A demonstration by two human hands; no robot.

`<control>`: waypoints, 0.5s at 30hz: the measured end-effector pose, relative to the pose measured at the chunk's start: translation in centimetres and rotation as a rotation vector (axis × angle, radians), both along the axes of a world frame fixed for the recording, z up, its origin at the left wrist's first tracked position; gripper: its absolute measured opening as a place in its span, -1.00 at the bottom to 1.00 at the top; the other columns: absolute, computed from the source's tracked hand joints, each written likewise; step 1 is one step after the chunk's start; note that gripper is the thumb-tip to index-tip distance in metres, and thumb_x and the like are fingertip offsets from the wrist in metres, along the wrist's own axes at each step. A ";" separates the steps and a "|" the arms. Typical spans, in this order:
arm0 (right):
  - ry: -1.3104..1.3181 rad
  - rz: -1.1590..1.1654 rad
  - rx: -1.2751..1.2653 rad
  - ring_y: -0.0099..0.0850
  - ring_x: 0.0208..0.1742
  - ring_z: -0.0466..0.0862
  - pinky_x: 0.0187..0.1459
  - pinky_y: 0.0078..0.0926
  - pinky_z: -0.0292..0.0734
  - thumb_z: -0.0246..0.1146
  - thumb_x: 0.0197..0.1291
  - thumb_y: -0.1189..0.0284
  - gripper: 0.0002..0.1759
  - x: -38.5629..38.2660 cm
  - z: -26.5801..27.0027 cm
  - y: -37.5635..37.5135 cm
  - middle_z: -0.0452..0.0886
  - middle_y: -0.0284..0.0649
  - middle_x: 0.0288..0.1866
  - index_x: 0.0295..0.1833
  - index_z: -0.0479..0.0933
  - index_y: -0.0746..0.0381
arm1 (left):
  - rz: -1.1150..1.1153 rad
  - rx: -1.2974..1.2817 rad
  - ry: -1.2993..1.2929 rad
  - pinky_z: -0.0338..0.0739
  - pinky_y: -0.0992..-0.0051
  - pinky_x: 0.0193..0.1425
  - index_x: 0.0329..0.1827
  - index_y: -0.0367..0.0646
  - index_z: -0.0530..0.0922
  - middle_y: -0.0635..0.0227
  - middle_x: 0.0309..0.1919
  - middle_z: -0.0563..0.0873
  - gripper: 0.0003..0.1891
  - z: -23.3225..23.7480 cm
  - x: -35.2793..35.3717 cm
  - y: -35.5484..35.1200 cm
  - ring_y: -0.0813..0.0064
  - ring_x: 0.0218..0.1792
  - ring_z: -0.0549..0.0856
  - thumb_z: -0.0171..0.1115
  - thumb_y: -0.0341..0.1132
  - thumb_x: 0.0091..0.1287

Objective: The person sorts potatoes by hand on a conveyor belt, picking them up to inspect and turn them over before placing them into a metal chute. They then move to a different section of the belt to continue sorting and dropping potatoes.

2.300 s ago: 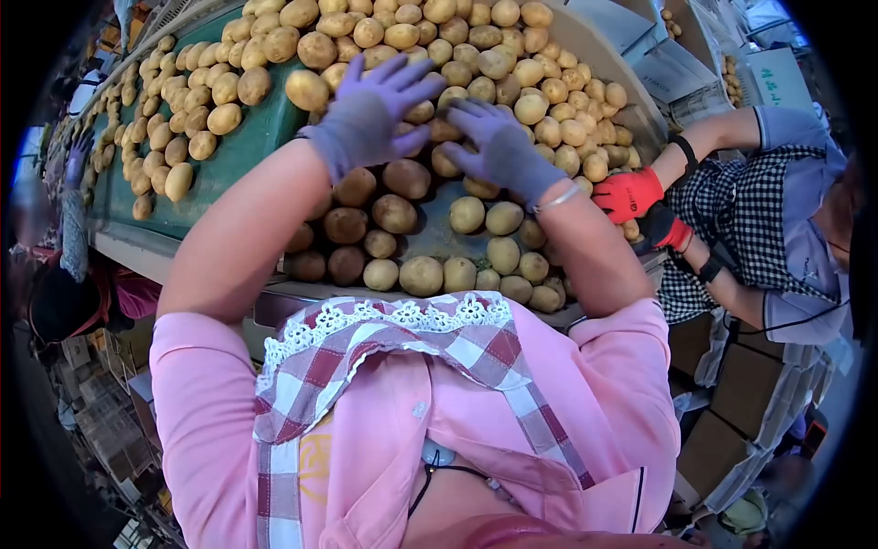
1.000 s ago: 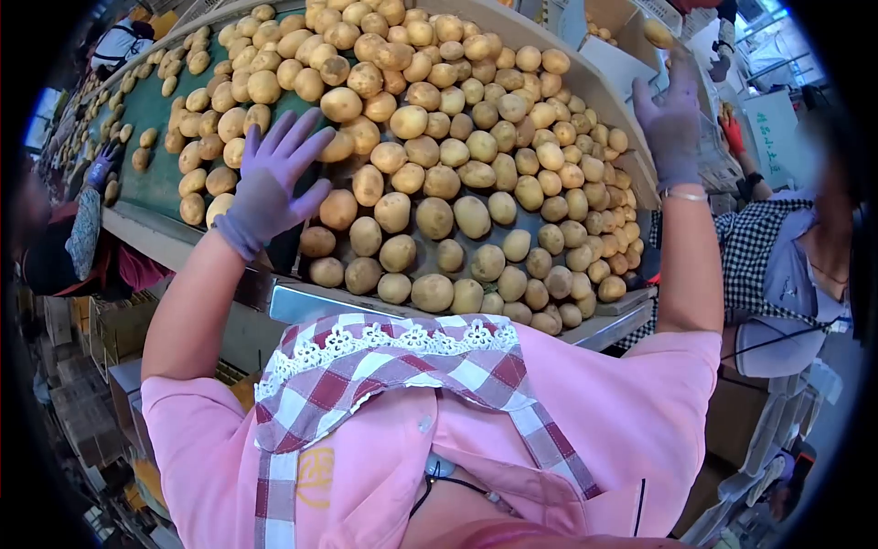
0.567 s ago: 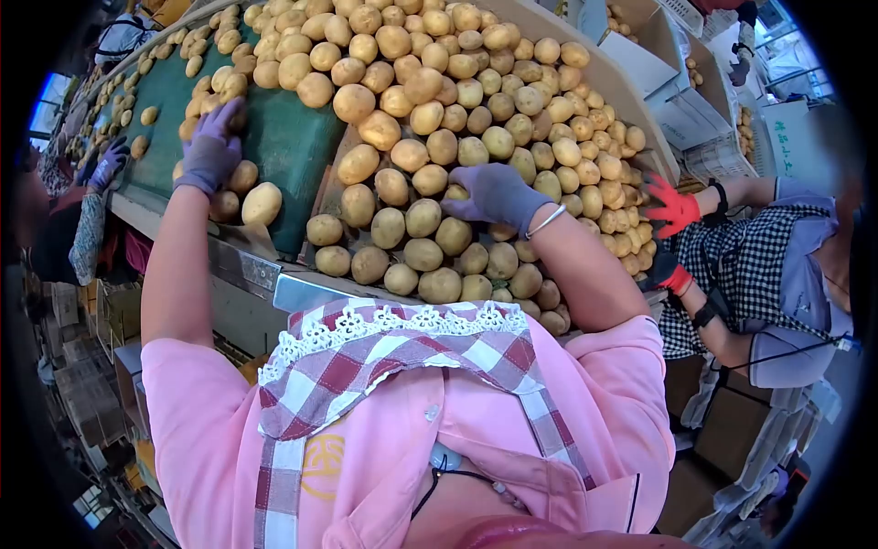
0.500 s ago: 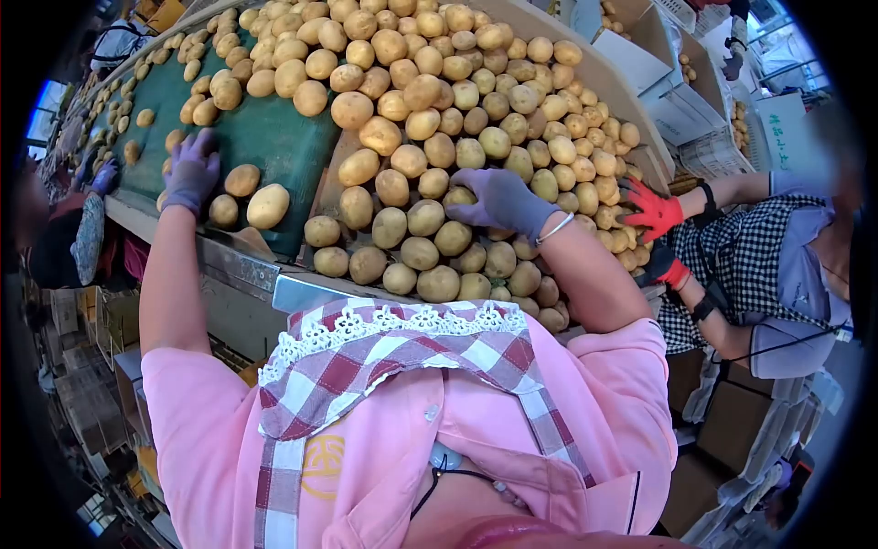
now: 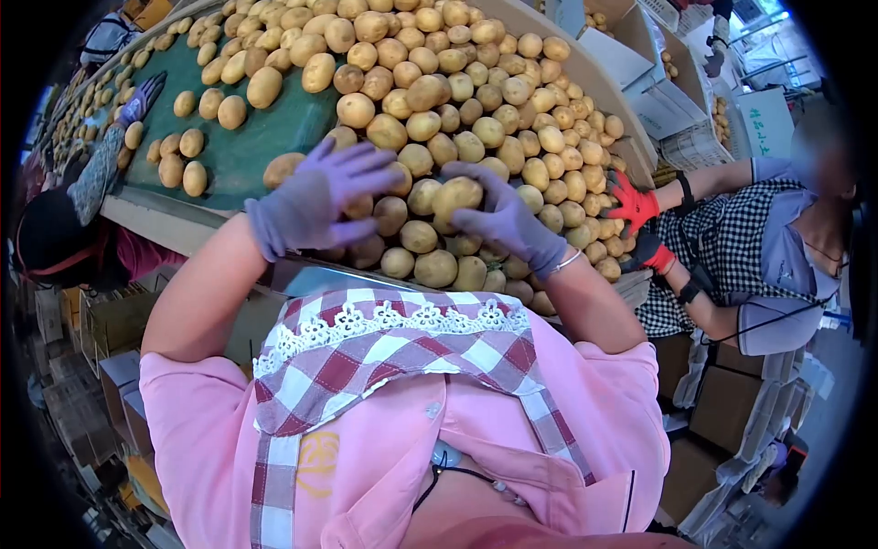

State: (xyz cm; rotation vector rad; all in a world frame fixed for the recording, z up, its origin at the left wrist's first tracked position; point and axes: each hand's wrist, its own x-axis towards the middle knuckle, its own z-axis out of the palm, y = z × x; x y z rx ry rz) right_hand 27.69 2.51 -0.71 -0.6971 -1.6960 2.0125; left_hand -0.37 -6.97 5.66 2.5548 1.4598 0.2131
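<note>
A heap of yellow-brown potatoes (image 5: 476, 101) covers a sorting table beside a green conveyor belt (image 5: 238, 151). My right hand (image 5: 508, 220), in a purple glove, grips one potato (image 5: 455, 195) lifted a little above the heap. My left hand (image 5: 315, 197), also gloved in purple, hovers with fingers spread over the potatoes at the near edge of the belt, holding nothing that I can see.
A person in a checked apron stands at the right, with red gloves (image 5: 629, 203) on the potatoes at the table's edge. Another person's gloved hand (image 5: 139, 96) reaches onto the belt at far left. Cardboard boxes (image 5: 640, 55) sit beyond the table.
My left hand came back from the far left of the belt to the near heap. My right hand lifted a potato out of the pile.
</note>
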 end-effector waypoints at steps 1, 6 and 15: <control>-0.014 0.037 0.239 -0.39 0.28 0.57 0.29 -0.45 0.50 0.50 0.15 0.38 -0.23 -0.6 -1.9 -0.7 0.56 -0.18 0.28 0.44 0.35 0.26 | -0.014 -0.058 0.103 0.09 -0.20 0.55 0.40 0.01 0.45 0.27 0.44 0.45 -0.32 -0.9 -0.1 -0.7 0.15 0.51 0.36 0.39 -0.12 0.17; -0.088 -0.150 0.767 -0.20 0.27 0.62 0.29 -0.32 0.53 0.57 0.00 0.31 -0.25 -1.3 -1.2 -2.2 0.60 -0.08 0.25 0.32 0.48 0.27 | 0.152 0.082 0.075 0.22 -0.06 0.52 0.32 -0.11 0.50 0.16 0.38 0.51 -0.39 -1.0 -1.8 -0.9 0.03 0.43 0.44 0.36 -0.20 0.17; 0.135 -0.204 1.090 -0.10 0.13 0.70 0.14 -0.26 0.62 0.53 -0.09 0.39 -0.29 -3.1 3.2 -1.3 0.68 -0.04 0.13 0.26 0.53 0.25 | 0.276 -0.464 -1.082 0.27 0.40 0.53 0.61 -0.26 0.11 0.17 0.44 0.41 -0.22 0.9 6.4 -0.1 0.39 0.45 0.40 0.24 -0.40 0.34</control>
